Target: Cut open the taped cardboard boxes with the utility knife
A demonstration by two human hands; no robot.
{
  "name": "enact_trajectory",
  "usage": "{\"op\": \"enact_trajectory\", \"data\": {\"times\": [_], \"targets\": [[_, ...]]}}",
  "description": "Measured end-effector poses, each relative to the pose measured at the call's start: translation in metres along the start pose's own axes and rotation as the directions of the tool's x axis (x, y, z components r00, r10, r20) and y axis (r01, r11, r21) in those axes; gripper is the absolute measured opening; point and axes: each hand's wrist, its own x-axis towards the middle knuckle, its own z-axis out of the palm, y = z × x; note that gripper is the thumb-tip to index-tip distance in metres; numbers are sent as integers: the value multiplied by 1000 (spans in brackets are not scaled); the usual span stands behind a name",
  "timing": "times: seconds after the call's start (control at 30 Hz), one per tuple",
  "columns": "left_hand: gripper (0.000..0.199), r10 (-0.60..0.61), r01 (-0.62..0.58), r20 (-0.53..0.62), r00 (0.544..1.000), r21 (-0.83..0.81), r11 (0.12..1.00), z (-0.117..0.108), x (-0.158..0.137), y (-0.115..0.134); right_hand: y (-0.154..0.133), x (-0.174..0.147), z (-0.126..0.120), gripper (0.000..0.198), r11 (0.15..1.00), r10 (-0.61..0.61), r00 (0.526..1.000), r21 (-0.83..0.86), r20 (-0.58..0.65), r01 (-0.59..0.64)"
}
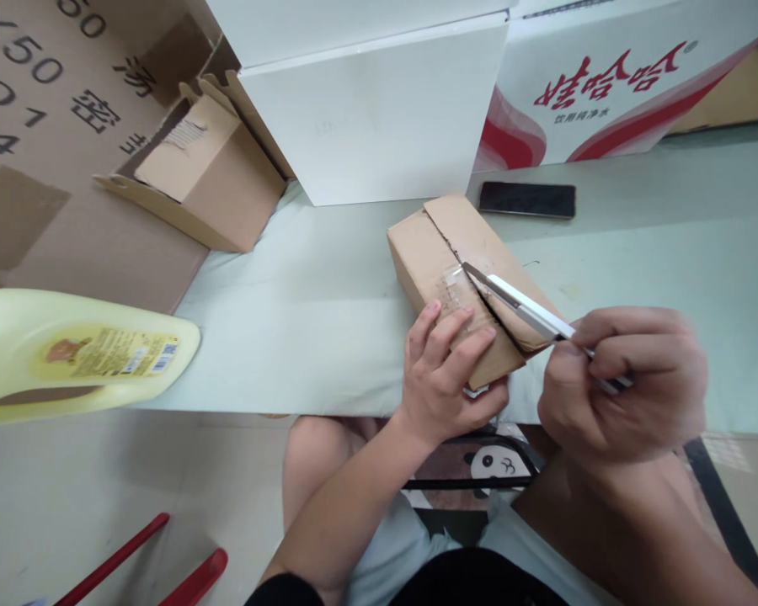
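Observation:
A small brown cardboard box lies at a slant on the table, with clear tape across its top seam. My left hand grips its near end, fingers spread over the top and thumb against the end face. In my closed right hand is a white box cutter, its blade out and pointing to the far left. The blade tip is at the seam beside the tape; part of the seam nearer me shows a dark gap. My right fingers cover the rear of the cutter.
Behind the box stand a white carton and a white-and-red carton. A black phone lies flat on the pale green tablecloth. At left are an open brown box, a large printed carton and a yellow bottle.

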Motion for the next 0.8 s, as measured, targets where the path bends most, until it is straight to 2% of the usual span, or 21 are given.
{"op": "enact_trajectory", "data": {"times": [0.1,0.4,0.6,0.8], "targets": [[44,-2,2,-9,1000,5,1000,1,0,0,1,-2,1,45,1000,18,1000,-16,5,-18],[45,9,-9,-7,1000,-5,1000,1,1,1,1,0,6,33,999,-41,998,-10,48,41],[45,-3,3,-6,1000,-9,1000,2,0,1,0,2,8,32,998,-55,996,-21,69,56],[43,-1,1,-12,1000,6,1000,1,0,1,-2,1,7,36,999,33,997,-13,70,-32]]}}
